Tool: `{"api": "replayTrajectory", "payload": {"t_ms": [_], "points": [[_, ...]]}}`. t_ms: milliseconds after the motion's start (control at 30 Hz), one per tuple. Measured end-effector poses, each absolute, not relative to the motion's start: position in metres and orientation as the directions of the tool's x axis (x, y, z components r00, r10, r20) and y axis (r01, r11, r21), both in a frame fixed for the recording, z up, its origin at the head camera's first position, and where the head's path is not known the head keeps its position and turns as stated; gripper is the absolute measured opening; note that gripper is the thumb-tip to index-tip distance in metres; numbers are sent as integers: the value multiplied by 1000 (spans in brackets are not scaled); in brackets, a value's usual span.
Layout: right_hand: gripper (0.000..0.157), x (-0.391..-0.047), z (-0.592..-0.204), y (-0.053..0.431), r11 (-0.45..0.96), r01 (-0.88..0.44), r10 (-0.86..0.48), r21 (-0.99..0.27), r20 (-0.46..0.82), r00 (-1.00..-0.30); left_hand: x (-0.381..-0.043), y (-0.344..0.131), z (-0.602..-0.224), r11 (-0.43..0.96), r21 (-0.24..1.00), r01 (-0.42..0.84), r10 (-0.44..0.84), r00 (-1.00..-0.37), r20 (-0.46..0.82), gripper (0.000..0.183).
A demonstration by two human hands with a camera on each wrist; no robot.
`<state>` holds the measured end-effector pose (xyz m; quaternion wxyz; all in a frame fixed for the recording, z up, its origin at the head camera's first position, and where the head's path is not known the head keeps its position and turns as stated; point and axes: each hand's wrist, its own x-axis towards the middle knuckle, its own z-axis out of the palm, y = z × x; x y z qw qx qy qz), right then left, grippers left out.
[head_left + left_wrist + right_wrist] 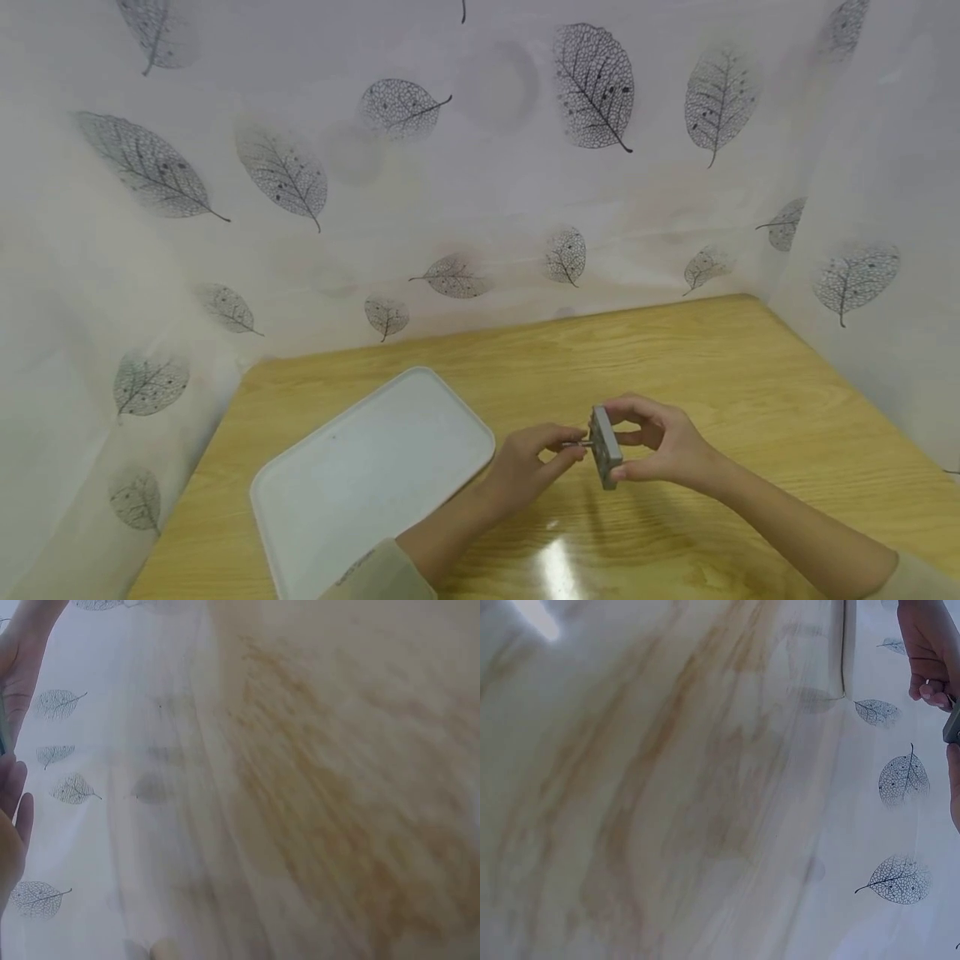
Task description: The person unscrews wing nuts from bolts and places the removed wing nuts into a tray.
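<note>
A: Why's the block (606, 450) held on edge like that?

B: Prob. so its broad face points at the L hand (521, 467). R hand (667, 442) has it by the rim: fingers at the top, thumb near the bottom. Keeps the face free, I'd say.

A: And L hand's doing what?

B: Pinching a thin pin (588, 444), thumb + fingertips, more or less square to the face. Short grip near the block, prob. for control.

A: Pin in a hole or just touching?

B: Can't tell. It meets the face abt midway up; dark spots there look like holes, but too small to be sure.

A: So both hands are busy?

B: Yep, R grasping block, L grasping pin. Neither's free.

A: Where's the block re: the grip?

B: Btwn the hands, at the R fingertips, w/ a gap btwn it and the R palm. Looks raised off the table (750, 375), shadow below. Prob. lifted for finger room.

A: Tray (367, 467)?

B: On the table, L side, set at a slant, L forearm by its edge. Nothing on it that I can see; prob. put aside to leave working room.

A: Wrist cams any help?

B: Not much. Each gets just a sliver of the block at the frame edge, pinch mostly cut off.
</note>
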<state>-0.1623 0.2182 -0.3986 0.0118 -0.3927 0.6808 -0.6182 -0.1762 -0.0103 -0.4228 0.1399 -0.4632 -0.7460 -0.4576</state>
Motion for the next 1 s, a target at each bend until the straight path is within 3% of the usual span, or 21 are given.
{"api": "replayTrajectory", "payload": {"t_ms": [133,400,1000], "points": [[61,-163,-399,218,-109,-542,-551,-834,504,-665,-176,-9,-425,114,537,836,549,-504,667,29],[61,-160,-398,218,-84,-500,-536,-862,462,-706,-173,-8,-431,65,632,772,539,-560,629,45],[61,-160,-399,218,-88,-500,-535,-862,464,-706,-173,-11,-428,94,649,755,535,-588,607,49]]}}
